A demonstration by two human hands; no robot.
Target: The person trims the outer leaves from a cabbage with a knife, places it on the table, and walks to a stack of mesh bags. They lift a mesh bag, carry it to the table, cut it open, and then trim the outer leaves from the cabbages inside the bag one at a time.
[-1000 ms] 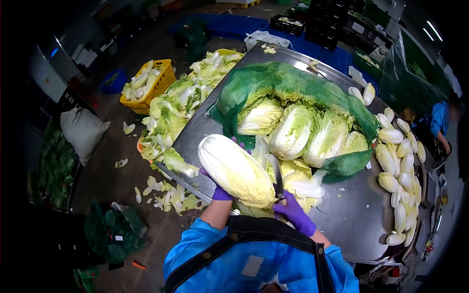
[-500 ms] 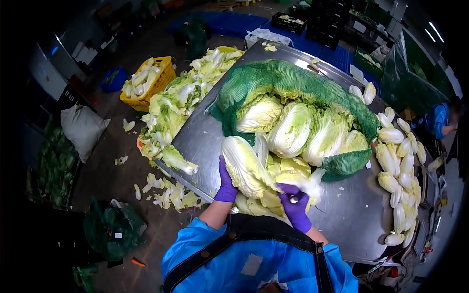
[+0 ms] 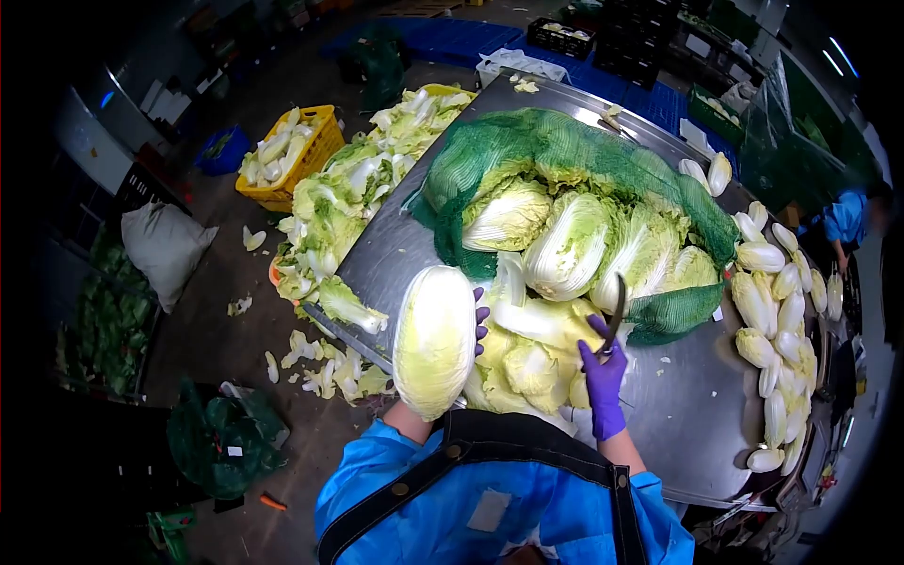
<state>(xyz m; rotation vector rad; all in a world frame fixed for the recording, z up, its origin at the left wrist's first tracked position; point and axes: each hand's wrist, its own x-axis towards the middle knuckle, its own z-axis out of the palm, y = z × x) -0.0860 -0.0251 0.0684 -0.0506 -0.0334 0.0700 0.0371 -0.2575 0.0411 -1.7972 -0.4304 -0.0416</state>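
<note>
A trimmed cabbage head (image 3: 434,341) is held up by my left hand (image 3: 480,322), gloved in purple; the fingers curl round its right side and the palm is hidden behind it. My right hand (image 3: 605,377), also in a purple glove, is wrapped round a knife (image 3: 617,311) with a curved dark blade that points up. Loose pale leaves (image 3: 533,363) lie on the metal table (image 3: 678,405) between the hands. Beyond them a green mesh bag (image 3: 565,141) lies open, with several cabbages (image 3: 567,247) showing in its mouth.
Peeled cabbages (image 3: 777,320) are piled along the table's right side. Discarded leaves (image 3: 353,198) heap up beyond its left edge, near a yellow crate (image 3: 325,143) of cabbages. A white sack (image 3: 165,247) stands at far left. Another person (image 3: 845,218) is at the far right.
The cabbage in my left hand has turned upright and moved left, with its outer leaves off. My right hand has moved right, away from it, and the knife blade now shows.
</note>
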